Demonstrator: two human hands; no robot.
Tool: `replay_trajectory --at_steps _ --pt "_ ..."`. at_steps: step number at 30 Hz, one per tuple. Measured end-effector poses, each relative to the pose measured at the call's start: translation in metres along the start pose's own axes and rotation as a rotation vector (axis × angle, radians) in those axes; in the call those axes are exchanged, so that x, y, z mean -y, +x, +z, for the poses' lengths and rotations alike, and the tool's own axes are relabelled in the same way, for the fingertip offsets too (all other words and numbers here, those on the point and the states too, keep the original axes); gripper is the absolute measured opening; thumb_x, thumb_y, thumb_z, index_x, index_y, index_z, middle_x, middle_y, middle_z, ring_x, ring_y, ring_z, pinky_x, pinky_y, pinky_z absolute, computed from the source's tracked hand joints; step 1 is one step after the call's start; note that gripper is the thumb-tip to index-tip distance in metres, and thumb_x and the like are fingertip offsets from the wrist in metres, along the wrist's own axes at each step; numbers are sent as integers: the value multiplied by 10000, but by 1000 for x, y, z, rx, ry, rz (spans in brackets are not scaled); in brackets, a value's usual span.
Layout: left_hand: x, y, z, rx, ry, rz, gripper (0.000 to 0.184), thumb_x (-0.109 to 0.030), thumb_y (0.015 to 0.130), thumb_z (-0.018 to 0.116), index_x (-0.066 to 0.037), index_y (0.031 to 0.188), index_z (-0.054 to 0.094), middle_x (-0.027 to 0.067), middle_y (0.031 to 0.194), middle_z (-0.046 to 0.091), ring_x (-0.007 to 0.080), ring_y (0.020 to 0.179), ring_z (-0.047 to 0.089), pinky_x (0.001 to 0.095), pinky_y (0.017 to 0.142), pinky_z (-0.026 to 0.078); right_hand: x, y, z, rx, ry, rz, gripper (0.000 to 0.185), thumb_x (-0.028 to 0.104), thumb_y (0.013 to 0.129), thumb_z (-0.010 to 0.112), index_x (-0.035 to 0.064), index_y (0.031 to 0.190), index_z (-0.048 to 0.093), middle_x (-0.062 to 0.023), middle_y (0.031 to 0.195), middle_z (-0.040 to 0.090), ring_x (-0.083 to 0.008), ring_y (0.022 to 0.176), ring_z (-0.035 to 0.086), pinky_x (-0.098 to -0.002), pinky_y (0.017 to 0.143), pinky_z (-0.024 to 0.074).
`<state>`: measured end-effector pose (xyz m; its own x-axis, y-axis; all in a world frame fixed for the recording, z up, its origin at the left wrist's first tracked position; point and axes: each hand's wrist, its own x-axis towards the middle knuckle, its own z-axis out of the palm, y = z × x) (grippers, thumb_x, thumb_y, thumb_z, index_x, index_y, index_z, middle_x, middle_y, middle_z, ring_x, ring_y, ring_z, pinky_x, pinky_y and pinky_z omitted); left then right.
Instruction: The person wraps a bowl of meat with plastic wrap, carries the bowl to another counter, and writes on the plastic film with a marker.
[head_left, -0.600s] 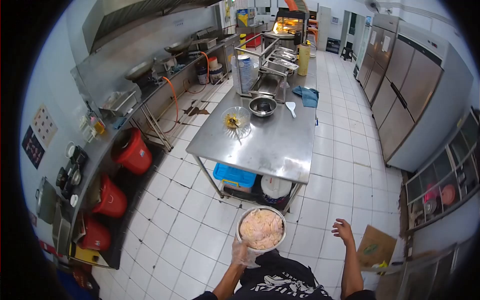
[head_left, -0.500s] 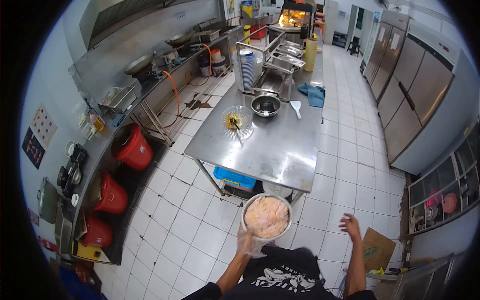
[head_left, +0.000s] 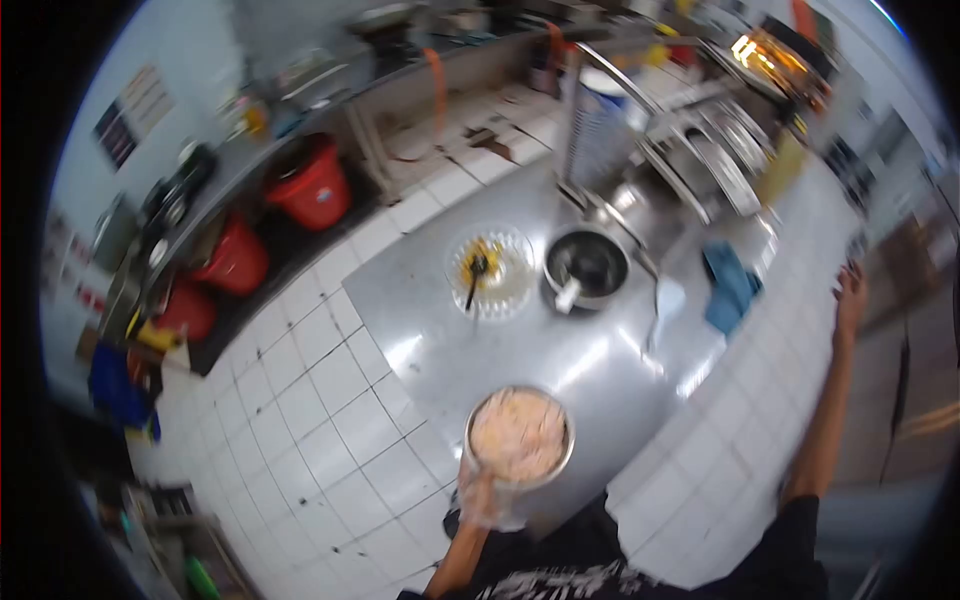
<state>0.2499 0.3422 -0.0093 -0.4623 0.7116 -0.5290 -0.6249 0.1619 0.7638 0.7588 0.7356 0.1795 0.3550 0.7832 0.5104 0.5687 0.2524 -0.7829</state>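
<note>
My left hand [head_left: 482,497], in a clear plastic glove, grips the near rim of a metal bowl [head_left: 570,447] filled with pale pink raw meat [head_left: 518,434]. The bowl is over the near end of the steel table [head_left: 430,350]; whether it touches is unclear. Out to the right, my bare right hand [head_left: 850,290] is raised with its fingers apart, holding nothing. Farther up the table are a glass dish [head_left: 510,290] with yellow food and a dark-handled utensil, a metal bowl with a dark inside [head_left: 588,262], a white paddle [head_left: 667,305] and a blue cloth [head_left: 730,287].
Red bins [head_left: 312,185] stand under the left counter [head_left: 235,165]. A metal rack [head_left: 620,75] and several steel trays [head_left: 725,165] are at the table's far end, near a lit display case [head_left: 770,60]. White floor tiles [head_left: 300,400] run along both table sides. The view is blurred.
The view has turned and come closer to the table. The bowl in my left hand has moved from over the floor to over the table. My right arm has swung outward and up.
</note>
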Motion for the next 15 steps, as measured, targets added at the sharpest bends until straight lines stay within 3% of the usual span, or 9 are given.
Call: replay_trajectory --at_steps 1,3,4,7,11,13,15 --pt "13 17 28 -83 -89 75 713 65 726 433 -73 1419 339 146 1296 504 275 1095 581 382 747 583 -67 97 19 59 -71 -47 430 209 957 544 15 1331 460 -116 1207 595 -199 1070 585 -279 861 475" --pt "24 -19 46 -265 -164 100 711 58 714 454 -72 1404 349 149 1253 532 259 1015 624 349 629 608 -73 202 73 57 -183 -396 510 213 939 565 13 1380 405 -163 1327 530 -264 1210 524 -353 1008 411" --pt "24 -24 65 -285 -281 124 686 59 716 454 -72 1383 359 158 1230 541 255 952 650 330 555 602 -60 226 101 56 -249 -317 586 281 907 597 7 1385 396 -196 1362 498 -298 1248 500 -376 1043 373" --pt "32 -31 78 -423 -242 97 676 57 716 445 -72 1373 354 170 1233 537 279 913 664 331 520 599 -83 308 154 72 -583 -372 671 335 857 621 8 1394 385 -227 1384 466 -367 1279 455 -415 1059 354" --pt "41 -33 103 -417 -363 187 665 50 735 437 -83 1378 329 201 1239 529 305 890 668 312 487 586 -101 376 192 253 -730 -416 735 292 826 637 25 1434 322 -250 1409 423 -396 1301 414 -435 1072 339" --pt "51 -28 104 -275 -394 240 652 30 755 458 -87 1383 328 192 1270 518 318 947 655 342 545 578 -108 390 205 286 -862 -523 768 275 821 647 33 1454 285 -254 1417 410 -392 1309 406 -436 1078 333" --pt "66 -18 100 -137 -483 274 647 14 766 477 -89 1387 325 181 1289 510 314 971 645 356 596 572 -129 404 222 334 -778 -506 790 264 820 651 50 1468 253 -244 1430 397 -399 1315 393 -451 1083 325"
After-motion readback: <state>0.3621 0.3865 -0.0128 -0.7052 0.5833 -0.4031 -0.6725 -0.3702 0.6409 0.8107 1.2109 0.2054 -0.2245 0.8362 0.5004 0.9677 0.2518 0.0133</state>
